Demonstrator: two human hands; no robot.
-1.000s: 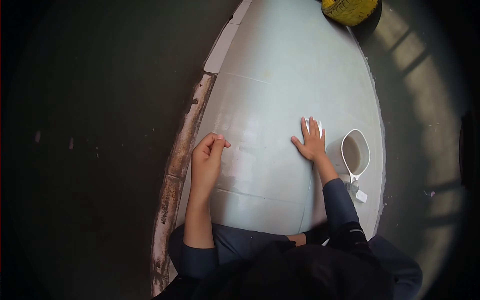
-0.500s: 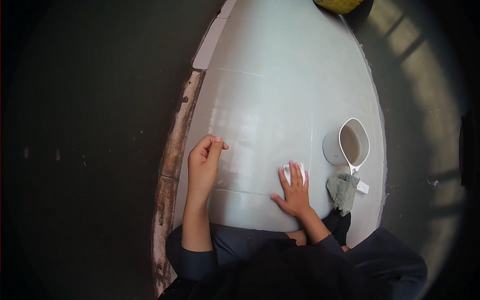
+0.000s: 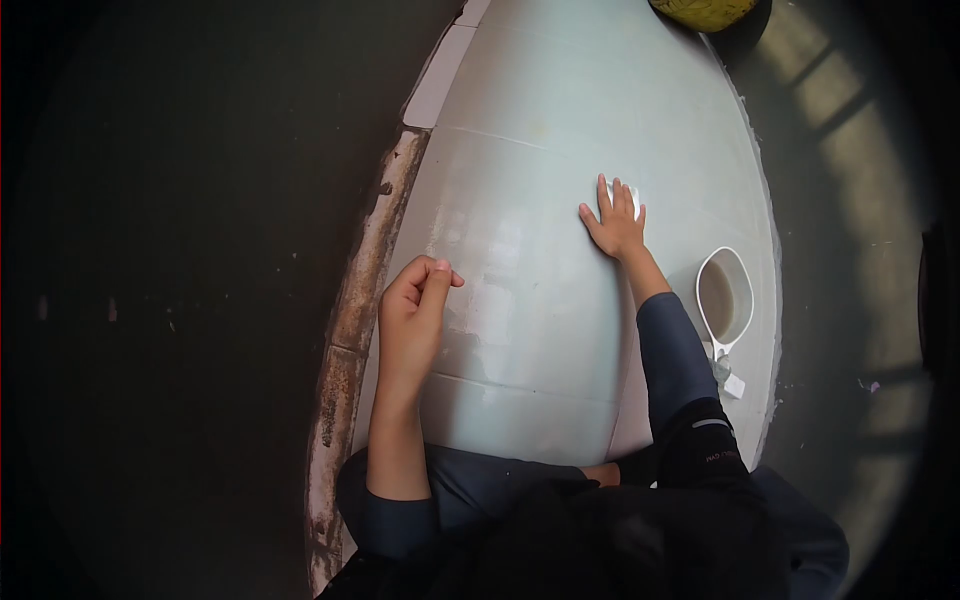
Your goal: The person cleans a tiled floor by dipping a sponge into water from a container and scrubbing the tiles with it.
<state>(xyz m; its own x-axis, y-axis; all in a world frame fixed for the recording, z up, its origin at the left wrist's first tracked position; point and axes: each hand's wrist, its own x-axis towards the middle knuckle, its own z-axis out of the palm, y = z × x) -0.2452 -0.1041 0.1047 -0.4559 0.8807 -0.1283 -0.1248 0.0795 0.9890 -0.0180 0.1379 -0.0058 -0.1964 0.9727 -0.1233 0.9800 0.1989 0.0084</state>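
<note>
My right hand lies flat with its fingers spread over a white pad, pressing it to the smooth pale surface. Only the pad's upper and right edges show past the fingers. Lower left, my left hand is curled into a loose fist, thumb against the bent index finger, and nothing shows in it. Right of my right forearm stands a white plastic dipper with murky brownish liquid inside. A greyish cloth, mostly hidden by my sleeve, and a small white block lie by its handle.
A worn, brown-stained edge runs along the left side, with a dark floor beyond. At the top right sits a yellow container, cut off by the frame. Wet shiny patches mark the surface near my left hand.
My right hand has slid forward and slightly right across the surface with the white pad under it. My sleeve now covers most of the cloth. My left hand has hardly moved.
</note>
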